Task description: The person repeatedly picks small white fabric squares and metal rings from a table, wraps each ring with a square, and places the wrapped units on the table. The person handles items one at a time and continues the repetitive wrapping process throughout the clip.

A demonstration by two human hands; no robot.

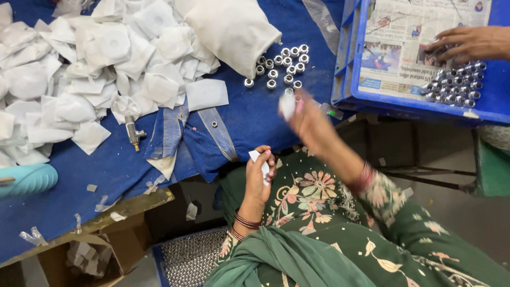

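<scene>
My left hand (pixel 258 176) rests over my lap, fingers closed on a small piece of white paper (pixel 261 161). My right hand (pixel 305 119) is raised and blurred near the table's edge, pinching a small white wrapped item (pixel 287 105). Just beyond it, a cluster of small shiny metal nuts (pixel 282 65) lies on the blue cloth (pixel 106 170) covering the table. A large heap of white paper squares and wrapped pieces (pixel 95 64) fills the table's left part.
A white cloth bag (pixel 234 29) lies beside the nuts. A brass tap fitting (pixel 133 133) lies near clear plastic strips (pixel 218 133). Another person's hand (pixel 467 42) reaches into a blue crate (pixel 345 79) lined with newspaper, holding more nuts (pixel 457 85). A cardboard box (pixel 101 255) sits below.
</scene>
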